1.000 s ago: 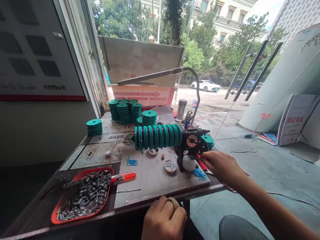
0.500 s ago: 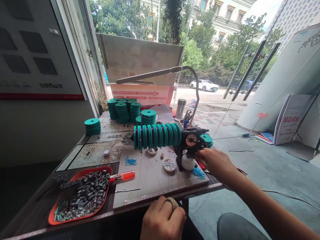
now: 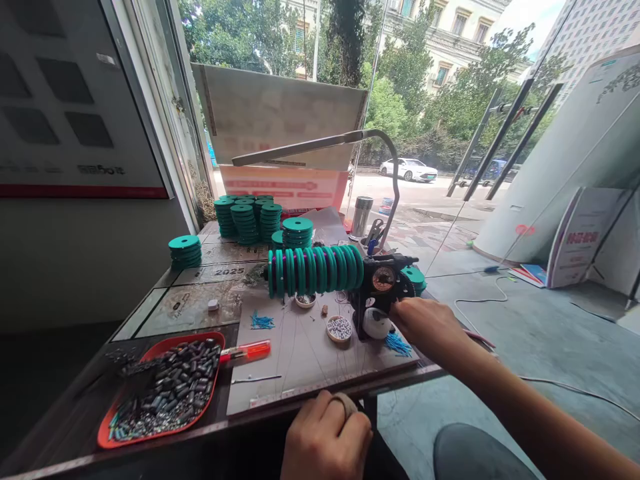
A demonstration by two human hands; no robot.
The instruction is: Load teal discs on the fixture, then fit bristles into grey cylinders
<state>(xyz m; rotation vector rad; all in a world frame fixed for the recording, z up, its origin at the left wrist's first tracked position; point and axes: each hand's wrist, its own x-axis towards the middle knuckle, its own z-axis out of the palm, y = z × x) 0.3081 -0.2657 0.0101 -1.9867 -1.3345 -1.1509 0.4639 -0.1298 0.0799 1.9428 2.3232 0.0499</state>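
Note:
My right hand [image 3: 423, 323] is closed at the lower right side of a black hand-cranked winder [image 3: 384, 279], with its fingers around the crank handle, which they mostly hide. Along the winder's shaft sits a row of green foam line spools [image 3: 315, 270]. My left hand [image 3: 327, 433] is closed at the table's front edge, a beige band around one finger; whatever lies inside the fist is hidden. Thin lines run down from the spools across the grey board [image 3: 300, 363] towards this hand. A round dish of small white beads [image 3: 339, 329] stands beneath the winder.
At the left front lies a red tray [image 3: 216, 373] of dark metal weights, with an orange-handled cutter [image 3: 250, 350] beside it. Stacks of green spools [image 3: 245, 223] stand at the back. A lamp arm [image 3: 300, 148] reaches over the table. Blue pieces [image 3: 397, 344] lie near the winder.
My right hand has shifted slightly at the crank, and the spools on the shaft sit at a slightly different angle. My left hand stays at the table edge.

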